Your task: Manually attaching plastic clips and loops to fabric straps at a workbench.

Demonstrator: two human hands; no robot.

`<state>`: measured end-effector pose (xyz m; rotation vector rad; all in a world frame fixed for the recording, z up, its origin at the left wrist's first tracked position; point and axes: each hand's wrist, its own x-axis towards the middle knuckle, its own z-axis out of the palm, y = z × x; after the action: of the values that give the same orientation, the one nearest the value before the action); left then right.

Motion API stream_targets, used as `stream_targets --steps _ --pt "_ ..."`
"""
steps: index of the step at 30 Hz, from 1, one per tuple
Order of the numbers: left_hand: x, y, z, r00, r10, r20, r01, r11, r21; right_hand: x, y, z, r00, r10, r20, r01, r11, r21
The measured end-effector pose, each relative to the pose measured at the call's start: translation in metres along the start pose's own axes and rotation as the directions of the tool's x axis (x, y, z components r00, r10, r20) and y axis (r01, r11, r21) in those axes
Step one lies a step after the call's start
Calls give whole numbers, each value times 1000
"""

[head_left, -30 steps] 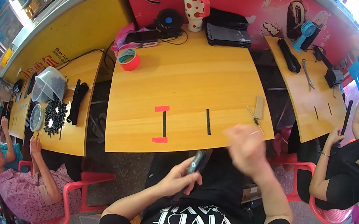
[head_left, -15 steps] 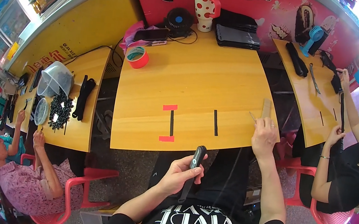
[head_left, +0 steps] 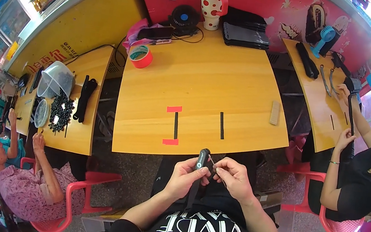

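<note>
Your left fingers (head_left: pixel 197 173) grip a black strap with a rounded end (head_left: pixel 204 155), long axis near to far, by the near edge of the yellow wooden table (head_left: pixel 152 80), while your right fingers (head_left: pixel 228 165), just rightward, pinch a slender metallic tool (head_left: pixel 211 160) slanting toward that end.

Left hand (head_left: pixel 185 176) before near edge of worktop (head_left: pixel 199 87), strap (head_left: pixel 201 163) in it; right hand (head_left: pixel 235 179) just to its right, tool (head_left: pixel 211 160) in fingers. Tape roll (head_left: pixel 143 62) toward worktop's back left; behind it, phone (head_left: pixel 156 33) on cloth (head_left: pixel 134 32). Fan (head_left: pixel 184 17) right of phone, cup (head_left: pixel 209 12) right of fan, pouch stack (head_left: pixel 246 37) right of cup. Near front, strip (head_left: pixel 175 125) between two tape pieces (head_left: pixel 174 109), second strip (head_left: pixel 222 126) right of it. Flat block (head_left: pixel 274 113) by right edge.
</note>
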<state>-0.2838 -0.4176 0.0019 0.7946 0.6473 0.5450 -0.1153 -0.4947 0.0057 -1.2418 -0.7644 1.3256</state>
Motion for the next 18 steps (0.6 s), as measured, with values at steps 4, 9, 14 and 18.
stream_targets --steps 4,9,14,18 --pt "0 1 2 1000 -15 -4 15 1000 -5 -1 -7 -1 998 -51 -37 47 995 -93" --pt "0 -3 0 1000 -18 -16 18 1000 -13 -1 -8 3 971 -236 -49 217 946 -242" --pt "-1 -3 1 999 11 -33 -10 999 53 1 -3 7 902 -431 10 382 788 -483" --pt "-1 -3 2 995 95 -32 -89 983 159 -2 -10 13 923 -383 26 307 697 -648"
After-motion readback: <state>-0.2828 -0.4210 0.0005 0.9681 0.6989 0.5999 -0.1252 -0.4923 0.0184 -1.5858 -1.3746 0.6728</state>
